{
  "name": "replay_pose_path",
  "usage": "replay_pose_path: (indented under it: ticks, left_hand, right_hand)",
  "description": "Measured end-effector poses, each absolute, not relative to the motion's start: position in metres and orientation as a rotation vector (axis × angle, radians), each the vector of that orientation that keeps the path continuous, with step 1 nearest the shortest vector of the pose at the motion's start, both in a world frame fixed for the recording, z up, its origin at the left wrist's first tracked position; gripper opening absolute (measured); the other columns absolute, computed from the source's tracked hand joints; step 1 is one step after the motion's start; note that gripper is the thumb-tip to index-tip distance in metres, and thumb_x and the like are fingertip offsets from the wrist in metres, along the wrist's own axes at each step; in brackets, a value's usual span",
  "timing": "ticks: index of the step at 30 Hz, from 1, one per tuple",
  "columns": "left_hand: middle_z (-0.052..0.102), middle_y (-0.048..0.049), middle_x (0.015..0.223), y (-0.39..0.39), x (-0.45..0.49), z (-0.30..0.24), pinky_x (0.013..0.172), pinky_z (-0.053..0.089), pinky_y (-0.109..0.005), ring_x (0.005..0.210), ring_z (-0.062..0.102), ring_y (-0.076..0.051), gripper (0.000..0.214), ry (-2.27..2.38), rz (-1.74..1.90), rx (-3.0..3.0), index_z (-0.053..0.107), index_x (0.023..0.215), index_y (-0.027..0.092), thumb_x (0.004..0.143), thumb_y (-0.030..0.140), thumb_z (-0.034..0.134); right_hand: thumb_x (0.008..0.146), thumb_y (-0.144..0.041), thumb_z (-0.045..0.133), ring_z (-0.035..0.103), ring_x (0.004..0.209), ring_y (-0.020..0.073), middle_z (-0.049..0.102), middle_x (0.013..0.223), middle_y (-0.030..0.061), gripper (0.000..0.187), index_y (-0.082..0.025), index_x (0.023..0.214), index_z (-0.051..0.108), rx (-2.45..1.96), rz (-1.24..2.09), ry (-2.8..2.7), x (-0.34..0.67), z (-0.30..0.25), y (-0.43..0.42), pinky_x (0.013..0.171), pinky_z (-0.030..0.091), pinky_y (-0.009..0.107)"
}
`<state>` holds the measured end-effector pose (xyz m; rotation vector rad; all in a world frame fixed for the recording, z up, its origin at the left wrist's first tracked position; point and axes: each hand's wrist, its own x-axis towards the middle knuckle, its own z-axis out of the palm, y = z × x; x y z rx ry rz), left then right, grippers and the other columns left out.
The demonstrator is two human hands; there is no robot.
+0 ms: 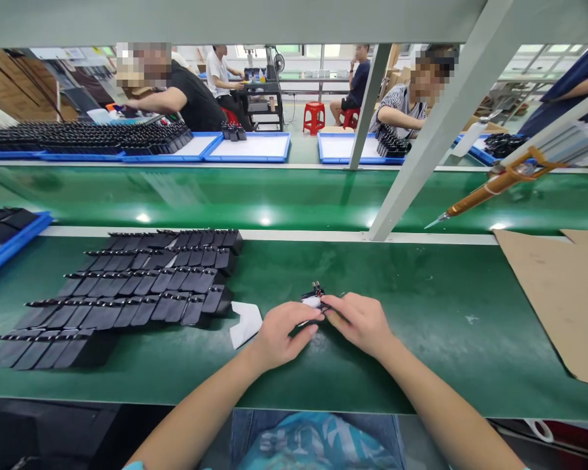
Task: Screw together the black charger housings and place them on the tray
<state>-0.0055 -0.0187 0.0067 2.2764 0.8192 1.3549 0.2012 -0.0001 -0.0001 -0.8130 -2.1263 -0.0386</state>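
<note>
My left hand (285,334) grips the near left side of a small black plug housing (317,292), thumb and fingers closed on it. Two metal prongs stick up from its far end, and something white (311,302) shows on or inside it. From the other side, my right hand (361,321) has its fingertips pressed on the same housing near its middle. Fingers hide much of the housing, so I cannot tell what lies beneath them. Close to my left hand, a white angular piece (245,322) rests flat on the green bench (421,365).
Rows of black plug housings (142,287) fill the bench's left side. A blue-edged tray (17,245) stands far left. Brown cardboard (563,300) lies at right, under a hanging orange-brown tool (485,196). A slanted post (421,150) rises ahead; people work beyond the green belt (215,196).
</note>
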Motion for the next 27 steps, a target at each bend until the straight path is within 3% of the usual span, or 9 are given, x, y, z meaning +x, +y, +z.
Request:
replay_pose_path:
  ticks: [2, 4, 6, 8, 12, 17, 21, 23, 27]
  left_hand:
    - [0.068, -0.0089, 0.113, -0.012, -0.009, 0.005, 0.094, 0.053, -0.041, 0.108, 0.064, -0.023, 0.045, 0.884, 1.249, 2.252, 0.049, 0.127, 0.025, 0.084, 0.021, 0.060]
    - [0.052, -0.0136, 0.137, -0.002, -0.015, 0.002, 0.104, 0.044, -0.047, 0.126, 0.050, -0.028, 0.068, 0.986, 1.108, 2.172, 0.036, 0.141, 0.025, 0.080, 0.023, 0.066]
    - [0.035, -0.0133, 0.151, 0.007, -0.020, -0.002, 0.107, 0.042, -0.048, 0.134, 0.040, -0.028, 0.088, 1.008, 0.916, 2.078, 0.019, 0.150, 0.028, 0.077, 0.022, 0.068]
    - [0.032, -0.0117, 0.153, 0.015, -0.023, -0.007, 0.104, 0.045, -0.045, 0.133, 0.042, -0.026, 0.095, 0.957, 0.741, 2.007, 0.010, 0.152, 0.032, 0.077, 0.019, 0.068]
    - [0.048, -0.0111, 0.143, 0.019, -0.025, -0.012, 0.107, 0.041, -0.045, 0.127, 0.051, -0.025, 0.093, 0.949, 0.564, 1.949, 0.014, 0.152, 0.031, 0.078, 0.015, 0.066]
    - [0.060, -0.0082, 0.128, 0.017, -0.024, -0.011, 0.095, 0.049, -0.038, 0.111, 0.061, -0.025, 0.092, 0.950, 0.465, 1.955, 0.031, 0.147, 0.030, 0.069, 0.031, 0.080]
    - [0.061, -0.0072, 0.115, 0.014, -0.018, -0.008, 0.090, 0.051, -0.038, 0.106, 0.058, -0.025, 0.066, 1.044, 0.558, 2.051, 0.056, 0.122, 0.026, 0.063, 0.041, 0.083]
    - [0.060, -0.0075, 0.114, 0.012, -0.015, -0.006, 0.092, 0.049, -0.039, 0.109, 0.056, -0.026, 0.058, 1.098, 0.653, 2.088, 0.057, 0.115, 0.025, 0.065, 0.042, 0.082]
    - [0.055, -0.0087, 0.125, 0.006, -0.013, -0.004, 0.096, 0.048, -0.037, 0.115, 0.055, -0.024, 0.057, 1.112, 0.764, 2.107, 0.050, 0.120, 0.025, 0.072, 0.040, 0.077]
  right_hand:
    - [0.087, -0.019, 0.057, 0.054, 0.050, 0.0106, 0.059, 0.060, -0.0029, 0.020, -0.024, 0.104, 0.065, -0.912, 0.071, -2.052, 0.206, 0.000, 0.004, 0.049, 0.044, 0.023]
    - [0.088, -0.023, 0.058, 0.055, 0.050, 0.0104, 0.061, 0.062, -0.0025, 0.013, -0.023, 0.099, 0.064, -1.043, 0.264, -1.928, 0.211, 0.000, 0.007, 0.050, 0.046, 0.023]
    - [0.090, -0.028, 0.056, 0.059, 0.053, 0.0108, 0.064, 0.068, -0.0013, 0.012, -0.023, 0.098, 0.061, -1.136, 0.519, -1.788, 0.212, -0.003, 0.007, 0.053, 0.050, 0.024]
    - [0.093, -0.031, 0.051, 0.063, 0.060, 0.0117, 0.066, 0.075, 0.0002, 0.013, -0.022, 0.101, 0.057, -1.142, 0.752, -1.682, 0.209, -0.008, 0.005, 0.058, 0.054, 0.024]
    - [0.094, -0.032, 0.049, 0.068, 0.077, 0.0140, 0.066, 0.086, 0.0027, 0.017, -0.022, 0.108, 0.052, -1.049, 0.968, -1.583, 0.200, -0.021, 0.001, 0.069, 0.059, 0.029]
    - [0.095, -0.035, 0.047, 0.070, 0.081, 0.0151, 0.067, 0.090, 0.0040, 0.022, -0.021, 0.112, 0.052, -1.018, 1.112, -1.523, 0.199, -0.023, 0.001, 0.069, 0.061, 0.031]
    - [0.095, -0.032, 0.048, 0.068, 0.078, 0.0148, 0.069, 0.086, 0.0034, 0.023, -0.022, 0.112, 0.060, -1.043, 0.926, -1.649, 0.206, -0.018, 0.002, 0.072, 0.059, 0.032]
    - [0.094, -0.029, 0.049, 0.067, 0.074, 0.0150, 0.068, 0.082, 0.0027, 0.021, -0.023, 0.107, 0.063, -1.001, 0.821, -1.666, 0.209, -0.014, 0.001, 0.069, 0.058, 0.032]
    - [0.092, -0.021, 0.050, 0.067, 0.073, 0.0156, 0.069, 0.086, 0.0043, 0.018, -0.024, 0.101, 0.065, -0.825, 0.709, -1.764, 0.213, -0.005, -0.001, 0.062, 0.057, 0.031]
